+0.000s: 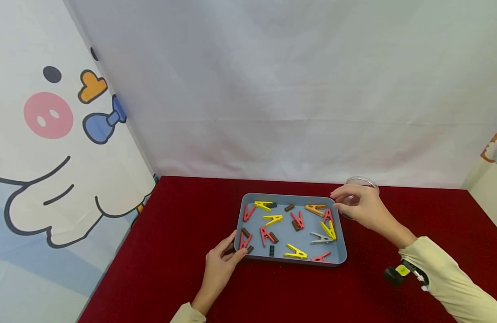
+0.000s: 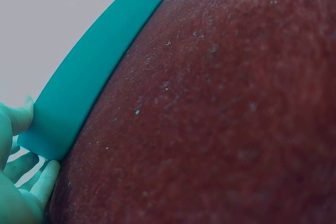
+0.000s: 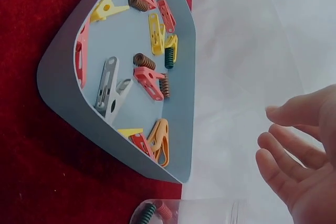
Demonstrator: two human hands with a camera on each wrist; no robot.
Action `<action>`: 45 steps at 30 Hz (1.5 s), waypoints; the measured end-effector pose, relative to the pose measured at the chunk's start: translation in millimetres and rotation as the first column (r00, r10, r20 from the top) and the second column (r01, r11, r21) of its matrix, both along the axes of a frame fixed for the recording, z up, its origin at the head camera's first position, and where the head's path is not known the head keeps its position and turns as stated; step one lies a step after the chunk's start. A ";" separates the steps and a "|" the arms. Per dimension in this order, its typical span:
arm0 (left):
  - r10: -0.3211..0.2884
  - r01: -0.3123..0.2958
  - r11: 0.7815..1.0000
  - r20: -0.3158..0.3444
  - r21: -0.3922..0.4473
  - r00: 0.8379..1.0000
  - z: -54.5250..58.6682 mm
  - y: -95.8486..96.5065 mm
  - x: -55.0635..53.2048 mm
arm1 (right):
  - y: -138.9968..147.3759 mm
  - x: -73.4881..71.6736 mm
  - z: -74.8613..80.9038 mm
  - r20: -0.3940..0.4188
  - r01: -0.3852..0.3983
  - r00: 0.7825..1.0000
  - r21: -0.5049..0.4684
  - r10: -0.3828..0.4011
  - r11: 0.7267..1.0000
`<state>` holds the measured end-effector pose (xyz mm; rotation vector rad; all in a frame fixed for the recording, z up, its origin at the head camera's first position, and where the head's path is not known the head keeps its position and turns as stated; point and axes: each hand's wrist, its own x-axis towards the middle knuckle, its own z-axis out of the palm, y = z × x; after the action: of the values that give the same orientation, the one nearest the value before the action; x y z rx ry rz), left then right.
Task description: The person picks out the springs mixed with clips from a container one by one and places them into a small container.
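Observation:
A blue-grey tray holds several red and yellow plastic clips, a grey clip and an orange clip. Brown springs and dark green springs lie among them. At the tray's near left corner, my left hand grips the wall, thumb at the rim and fingers outside and low. My right hand hovers by the far right corner, fingers loosely bent and nothing between them. Partly hidden behind it stands a clear round jar; a green spring and a reddish spring show inside.
Dark red cloth covers the table. A white curtain hangs behind its far edge, and a cartoon-printed sheet hangs along the left side. A black device is strapped at my right wrist.

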<state>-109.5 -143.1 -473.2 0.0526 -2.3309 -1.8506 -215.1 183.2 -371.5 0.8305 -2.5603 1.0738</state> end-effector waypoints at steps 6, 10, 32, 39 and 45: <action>0.006 -0.006 1.000 -0.006 -0.009 1.000 -0.2 -1.2 0.1 | 4.3 -12.9 -17.2 0.012 -0.026 1.000 0.019 0.026 0.999; 0.004 -0.004 1.000 -0.016 0.000 1.000 -0.4 -1.6 -0.8 | 2.2 -13.8 -18.4 0.019 -0.034 0.999 0.035 0.034 0.999; 0.004 -0.004 1.000 -0.015 0.003 1.000 0.7 -0.6 0.3 | -16.9 -12.4 -29.9 0.121 -0.123 0.985 0.013 0.121 0.992; 0.001 -0.001 1.000 -0.012 0.001 1.000 0.1 -0.1 1.5 | -18.9 -12.9 -37.4 0.109 -0.115 0.988 0.028 0.111 0.993; 0.001 -0.001 1.000 -0.016 -0.008 1.000 -0.5 -0.1 1.7 | -23.2 -12.3 -42.7 0.125 -0.120 0.986 0.036 0.115 0.992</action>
<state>-107.8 -143.2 -473.6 0.0378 -2.3278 -1.8341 -227.4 160.1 -414.2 0.9658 -2.6734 1.1403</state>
